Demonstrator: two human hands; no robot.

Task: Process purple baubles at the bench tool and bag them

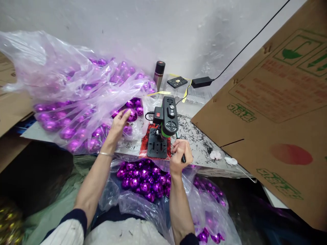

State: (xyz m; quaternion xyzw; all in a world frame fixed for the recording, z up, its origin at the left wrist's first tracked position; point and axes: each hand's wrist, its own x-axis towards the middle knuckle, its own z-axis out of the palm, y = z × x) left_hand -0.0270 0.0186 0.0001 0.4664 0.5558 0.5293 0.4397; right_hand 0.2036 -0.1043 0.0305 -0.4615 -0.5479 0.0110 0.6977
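My left hand (120,122) reaches to the mouth of a clear plastic bag, its fingers closed on a shiny purple faceted ball (132,115). More purple balls lie around it in the bag. My right hand (182,153) is wrapped in a fist round a thin black-ended handle (183,158), whose greenish shaft shows above the fist beside the machine. Between my hands stands a small black machine (170,115) with round vents, buttons and a red switch, on a slotted black base plate (155,146). Whether the handle joins the machine is hidden.
A bag of purple balls (144,180) lies in my lap. The large plastic bag (76,88) covers the table's left. Behind the machine are a thermos (158,75), a phone (177,81) and a power adapter (201,82). A big cardboard box (270,112) leans in from the right. Black scraps litter the tabletop (194,143).
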